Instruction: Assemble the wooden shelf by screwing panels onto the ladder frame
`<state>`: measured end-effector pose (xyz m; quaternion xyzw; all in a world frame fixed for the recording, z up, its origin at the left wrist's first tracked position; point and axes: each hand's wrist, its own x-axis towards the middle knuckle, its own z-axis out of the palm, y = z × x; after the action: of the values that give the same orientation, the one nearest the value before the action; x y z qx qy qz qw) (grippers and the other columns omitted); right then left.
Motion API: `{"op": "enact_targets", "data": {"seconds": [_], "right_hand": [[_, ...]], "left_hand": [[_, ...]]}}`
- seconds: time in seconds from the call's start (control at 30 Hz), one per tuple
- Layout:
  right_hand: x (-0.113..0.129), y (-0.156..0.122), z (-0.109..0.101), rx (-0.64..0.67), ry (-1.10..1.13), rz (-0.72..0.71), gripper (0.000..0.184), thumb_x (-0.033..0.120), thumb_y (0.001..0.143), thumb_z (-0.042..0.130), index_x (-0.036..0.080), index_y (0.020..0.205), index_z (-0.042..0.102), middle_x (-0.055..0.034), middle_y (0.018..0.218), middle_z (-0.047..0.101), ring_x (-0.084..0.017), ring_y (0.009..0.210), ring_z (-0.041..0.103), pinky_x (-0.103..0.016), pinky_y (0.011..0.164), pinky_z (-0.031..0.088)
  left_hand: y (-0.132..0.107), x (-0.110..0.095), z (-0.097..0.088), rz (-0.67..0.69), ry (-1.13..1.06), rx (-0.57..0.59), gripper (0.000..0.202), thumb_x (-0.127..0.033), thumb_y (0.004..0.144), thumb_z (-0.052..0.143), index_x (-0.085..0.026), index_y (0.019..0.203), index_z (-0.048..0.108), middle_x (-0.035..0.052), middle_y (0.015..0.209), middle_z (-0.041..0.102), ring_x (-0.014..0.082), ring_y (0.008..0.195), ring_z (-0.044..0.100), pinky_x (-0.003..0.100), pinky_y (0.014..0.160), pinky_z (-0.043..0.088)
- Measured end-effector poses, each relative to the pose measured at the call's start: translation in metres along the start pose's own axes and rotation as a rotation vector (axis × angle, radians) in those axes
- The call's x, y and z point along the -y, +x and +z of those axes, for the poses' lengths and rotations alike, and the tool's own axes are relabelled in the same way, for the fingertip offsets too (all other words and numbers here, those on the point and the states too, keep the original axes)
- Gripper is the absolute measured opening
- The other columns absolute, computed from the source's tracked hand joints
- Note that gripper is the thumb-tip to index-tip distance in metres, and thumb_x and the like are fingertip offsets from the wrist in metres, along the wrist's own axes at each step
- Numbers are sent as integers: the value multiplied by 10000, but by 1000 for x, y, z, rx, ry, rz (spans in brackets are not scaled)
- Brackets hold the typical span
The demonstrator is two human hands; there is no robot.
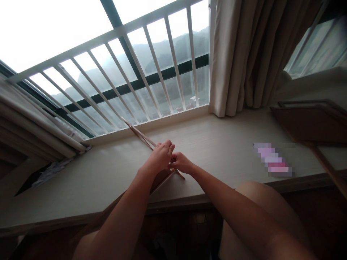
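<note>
One frame [162, 180], thin, brown and apparently wooden, stands on edge on the sill [217, 144], directly at the hands and partly hidden by them. The left hand [162, 156] is closed, fingers curled over the upper edge. The right hand [182, 163] sits just beside it, thumb and fingers pinching, apparently on a short strip at the frame's near right end. The exact contact at the fingertips is too small to verify.

Governing relation: from the hands, one edge runs forward and left toward the railing [148, 20]; another runs back and left beneath the left forearm. The long axis cannot be confirmed, as the forearm covers part of the frame. The left hand is nearer the forward end; the right hand is nearer the strip's free tip, which points right and toward the person.

Markings: no brand, label or writing is legible. The pink item [271, 159], to the right on the sill, is masked by pixel blocks. A brown board [311, 124] lies beyond it, well apart from the hands.
</note>
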<state>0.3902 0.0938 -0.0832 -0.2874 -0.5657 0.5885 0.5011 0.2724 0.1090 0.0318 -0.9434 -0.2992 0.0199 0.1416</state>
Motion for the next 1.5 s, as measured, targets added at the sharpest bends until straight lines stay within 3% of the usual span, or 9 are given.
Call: {"op": "enact_targets", "data": {"seconds": [0.1, 0.23, 0.37, 0.47, 0.67, 0.9, 1.1, 1.37, 1.5], "right_hand": [[0, 2, -1, 11, -30, -10, 318, 335, 552, 811, 119, 690, 623, 53, 592, 482, -89, 565, 399, -232, 548, 319], [2, 0, -1, 17, -107, -41, 312, 356, 595, 791, 120, 648, 593, 56, 582, 457, -87, 564, 383, -235, 547, 304], [6, -1, 1, 17, -156, -30, 306, 358, 610, 779, 123, 645, 587, 58, 565, 449, -87, 550, 388, -233, 541, 312], [6, -1, 1, 37, -131, -25, 280, 339, 612, 772, 121, 686, 612, 49, 588, 494, -93, 562, 423, -230, 554, 341], [0, -1, 0, 9, -118, -25, 230, 317, 672, 723, 122, 769, 645, 22, 648, 567, -111, 608, 489, -231, 587, 380], [-6, 0, 0, -18, -100, 3, 270, 323, 617, 763, 131, 767, 646, 29, 630, 569, -121, 606, 508, -240, 595, 385], [-6, -2, 0, -54, -149, -19, 257, 323, 636, 756, 133, 764, 641, 47, 603, 508, -97, 574, 428, -224, 566, 341], [-3, -5, -9, 17, -276, -38, 358, 369, 684, 754, 141, 944, 663, 54, 622, 460, -93, 573, 384, -219, 543, 303], [13, -9, -19, 101, -243, -58, 562, 367, 620, 818, 160, 1094, 598, 75, 638, 379, -90, 579, 333, -214, 529, 271]], "left_hand": [[0, 1, -2, -12, -62, -1, 212, -202, 903, 401, -121, 1019, 559, 111, 993, 567, 204, 846, 532, 351, 815, 405], [-4, -5, -10, -80, -254, -99, 306, -288, 970, 282, -174, 910, 560, 55, 883, 561, 181, 857, 518, 341, 846, 412], [-16, -13, -24, -213, -264, -271, 289, -402, 938, 386, -187, 930, 580, 88, 1100, 530, 223, 1041, 468, 387, 935, 393], [-32, -16, -32, -280, -193, -307, 288, -436, 892, 475, -212, 1032, 590, 97, 1236, 469, 260, 1138, 413, 413, 957, 392], [-62, -20, -33, -388, -110, -139, 569, -573, 830, 506, -239, 1290, 476, 119, 1183, 506, 290, 1104, 478, 405, 888, 443], [-67, -21, -32, -479, -96, 158, 598, -455, 956, 274, -310, 1497, 62, 93, 945, 696, 285, 775, 673, 355, 663, 452], [-62, -11, -33, -275, -119, 179, 581, -331, 965, 305, -375, 1490, 60, 52, 1176, 661, 254, 894, 676, 311, 686, 434], [-57, -11, -29, -286, -141, 166, 575, -350, 971, 270, -316, 1501, 50, 63, 1121, 683, 259, 888, 675, 310, 671, 424], [-55, -11, -30, -313, -142, 191, 561, -358, 971, 252, -283, 1503, 87, 82, 1055, 700, 260, 849, 678, 309, 663, 419]]}}
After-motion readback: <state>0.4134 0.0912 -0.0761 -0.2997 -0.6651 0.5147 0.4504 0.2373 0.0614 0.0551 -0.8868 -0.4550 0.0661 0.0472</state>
